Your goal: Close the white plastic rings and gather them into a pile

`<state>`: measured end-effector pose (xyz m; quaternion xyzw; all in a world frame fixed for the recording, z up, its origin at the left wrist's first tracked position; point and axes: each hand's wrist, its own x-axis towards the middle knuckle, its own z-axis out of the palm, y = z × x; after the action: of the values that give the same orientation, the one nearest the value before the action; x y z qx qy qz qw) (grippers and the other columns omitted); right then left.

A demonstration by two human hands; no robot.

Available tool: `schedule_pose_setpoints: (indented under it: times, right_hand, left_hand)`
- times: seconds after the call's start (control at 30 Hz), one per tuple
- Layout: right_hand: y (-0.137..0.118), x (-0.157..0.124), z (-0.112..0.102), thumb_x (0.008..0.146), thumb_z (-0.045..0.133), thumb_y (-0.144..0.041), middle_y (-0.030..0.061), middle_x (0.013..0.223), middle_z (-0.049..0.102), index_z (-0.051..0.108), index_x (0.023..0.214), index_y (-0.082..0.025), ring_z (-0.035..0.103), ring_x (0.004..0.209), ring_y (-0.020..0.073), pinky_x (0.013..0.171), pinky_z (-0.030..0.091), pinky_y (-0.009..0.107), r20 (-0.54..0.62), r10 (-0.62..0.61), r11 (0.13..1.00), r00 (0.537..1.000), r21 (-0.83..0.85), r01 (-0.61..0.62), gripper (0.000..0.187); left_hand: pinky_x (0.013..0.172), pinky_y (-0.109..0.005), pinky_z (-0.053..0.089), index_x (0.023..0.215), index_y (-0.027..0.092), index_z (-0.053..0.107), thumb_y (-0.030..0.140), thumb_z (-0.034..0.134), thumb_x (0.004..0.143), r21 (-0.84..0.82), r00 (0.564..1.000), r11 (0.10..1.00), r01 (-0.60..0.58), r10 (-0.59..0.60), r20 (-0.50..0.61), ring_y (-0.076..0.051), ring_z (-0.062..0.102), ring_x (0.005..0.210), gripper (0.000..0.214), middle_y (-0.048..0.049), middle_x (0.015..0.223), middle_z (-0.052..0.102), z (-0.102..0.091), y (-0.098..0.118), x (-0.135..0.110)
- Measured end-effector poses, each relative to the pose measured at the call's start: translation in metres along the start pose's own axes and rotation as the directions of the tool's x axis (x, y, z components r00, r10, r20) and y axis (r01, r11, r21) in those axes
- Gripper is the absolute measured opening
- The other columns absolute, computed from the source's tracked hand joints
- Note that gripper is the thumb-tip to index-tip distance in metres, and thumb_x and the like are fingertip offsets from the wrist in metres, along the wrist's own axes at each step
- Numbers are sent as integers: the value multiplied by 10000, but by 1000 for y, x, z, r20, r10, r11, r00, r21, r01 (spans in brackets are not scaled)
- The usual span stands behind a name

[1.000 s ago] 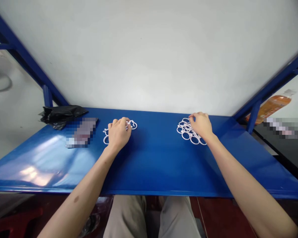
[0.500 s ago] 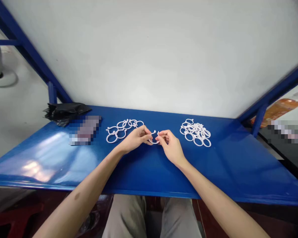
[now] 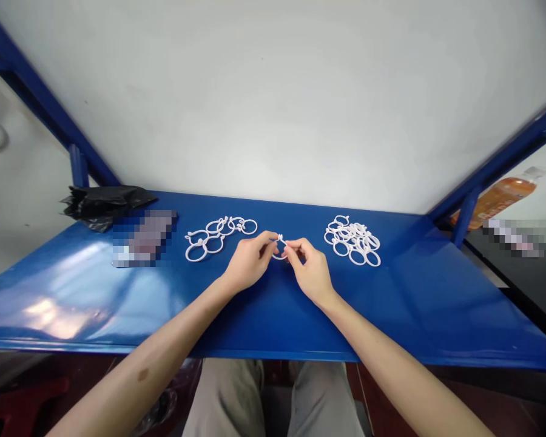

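Note:
A white plastic curtain ring (image 3: 279, 258) is held between my two hands, just above the blue table. My left hand (image 3: 251, 261) pinches its left side near the small eyelet at the top. Thumb and fingers of my right hand (image 3: 312, 271) grip the right side. The fingers partly cover the ring, and I cannot tell whether its ends are joined. Several white rings (image 3: 221, 230) lie in a loose, overlapping group beyond and left of my left hand. A denser pile of white rings (image 3: 353, 238) sits to the right of my right hand.
On the blue table (image 3: 273, 321), a black plastic bag (image 3: 104, 203) and a blurred phone-like object (image 3: 150, 237) lie at left. A white panel (image 3: 273, 109) rises behind, flanked by blue metal bars (image 3: 40, 103). An orange drink bottle (image 3: 503, 200) lies off to the right.
My hands have come closer together on the ring, and the gap between its ends at the top has narrowed. The view has shifted slightly.

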<state>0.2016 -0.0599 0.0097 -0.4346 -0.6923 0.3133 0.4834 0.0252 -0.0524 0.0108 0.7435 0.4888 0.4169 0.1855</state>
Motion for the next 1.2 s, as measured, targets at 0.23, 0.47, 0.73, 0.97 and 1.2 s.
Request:
schedule_pose_setpoints:
  times: [0.23, 0.47, 0.73, 0.97, 1.2]
  right_hand:
    - [9, -5, -6, 993, 540, -283, 37, 914, 753, 656, 935, -230, 717, 812, 194, 758, 529, 299, 40, -178, 968, 983, -171, 182, 140]
    - [17, -6, -10, 996, 527, -231, 57, 943, 745, 652, 939, -232, 706, 856, 210, 780, 541, 324, 89, -292, 911, 952, -279, 305, 138]
    - [20, -4, -12, 996, 520, -197, 53, 919, 726, 643, 970, -234, 692, 847, 212, 774, 553, 331, 135, -331, 869, 934, -341, 358, 132]
    - [20, -4, -13, 1024, 471, -211, 66, 919, 726, 652, 989, -229, 674, 869, 222, 785, 551, 347, 216, -326, 822, 921, -416, 388, 186]
    - [21, 8, -15, 1023, 480, -276, 81, 1019, 734, 688, 1049, -230, 679, 971, 245, 867, 538, 384, 50, -276, 851, 960, -452, 268, 215]
  left_hand:
    - [701, -273, 520, 1107, 193, 591, 215, 376, 1022, 275, 976, 936, -219, 210, 63, -170, 694, 789, 233, -62, 929, 736, 1, 1, -9]
    - [711, -296, 499, 1072, 194, 589, 168, 404, 1014, 434, 952, 848, -304, 259, 162, -194, 674, 795, 195, -44, 875, 718, 3, 0, -10]
    - [794, -336, 491, 1196, 164, 579, 126, 394, 1012, 507, 922, 773, -381, 276, 273, -209, 679, 879, 263, -72, 973, 725, 0, -2, -7]
    - [775, -344, 475, 1089, 176, 610, 90, 373, 991, 537, 916, 755, -375, 214, 339, -205, 649, 829, 271, -63, 925, 702, 1, 2, -8]
    - [900, -415, 479, 1259, 201, 616, 348, 410, 1046, 508, 965, 822, -257, 243, 96, -263, 626, 1004, 331, -99, 1046, 717, -3, -12, 5]
